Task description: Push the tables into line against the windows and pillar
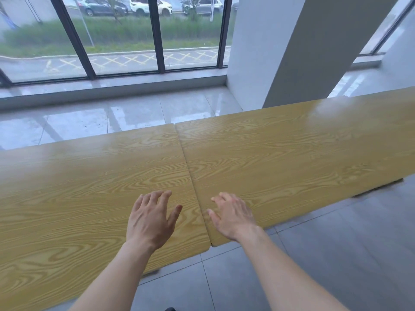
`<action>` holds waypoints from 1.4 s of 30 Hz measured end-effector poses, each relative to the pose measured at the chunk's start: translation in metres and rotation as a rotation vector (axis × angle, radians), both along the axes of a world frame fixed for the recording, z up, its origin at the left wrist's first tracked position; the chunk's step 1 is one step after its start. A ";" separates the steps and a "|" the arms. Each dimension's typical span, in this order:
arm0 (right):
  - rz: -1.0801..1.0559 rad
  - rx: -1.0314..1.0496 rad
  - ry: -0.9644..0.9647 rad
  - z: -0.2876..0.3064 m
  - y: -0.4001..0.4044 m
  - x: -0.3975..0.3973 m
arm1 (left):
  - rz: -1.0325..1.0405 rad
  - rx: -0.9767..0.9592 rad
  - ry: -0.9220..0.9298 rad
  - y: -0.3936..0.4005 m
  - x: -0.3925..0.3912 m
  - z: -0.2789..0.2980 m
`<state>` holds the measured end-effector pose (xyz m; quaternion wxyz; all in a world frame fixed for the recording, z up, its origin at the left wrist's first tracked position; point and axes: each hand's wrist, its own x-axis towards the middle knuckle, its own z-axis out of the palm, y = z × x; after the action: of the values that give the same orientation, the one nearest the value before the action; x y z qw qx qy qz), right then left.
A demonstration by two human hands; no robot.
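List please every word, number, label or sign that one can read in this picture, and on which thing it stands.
There is no readable text.
The two tables show only wood grain.
The cars beyond the windows are too blurred for any plate or badge.
The yellow road markings are crosses, not letters.

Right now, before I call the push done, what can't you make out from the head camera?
- Left table: far end cut off by the picture's left edge.
- Right table: far end cut off by the right edge; contact with the pillar hidden behind the tabletop.
- Table legs: hidden under both tops.
- Left hand and right hand: whether palms press the wood or hover is unclear.
- Cars beyond the windows: blurred.
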<state>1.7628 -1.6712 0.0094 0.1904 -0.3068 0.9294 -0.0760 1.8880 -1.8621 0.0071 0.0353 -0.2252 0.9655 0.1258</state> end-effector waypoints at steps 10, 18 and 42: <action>-0.192 -0.015 0.045 0.029 0.217 -0.060 | -0.241 -0.024 0.011 0.200 -0.102 0.026; -0.437 0.011 0.138 0.054 0.408 -0.110 | -0.515 -0.016 0.086 0.374 -0.206 0.045; -0.917 0.064 0.201 0.086 0.838 -0.370 | -0.967 0.041 0.121 0.825 -0.582 0.057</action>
<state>1.3928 -0.8327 0.0956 0.0557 0.1355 0.9848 -0.0936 1.3064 -1.0370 0.0640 0.0381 0.2576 0.9572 0.1267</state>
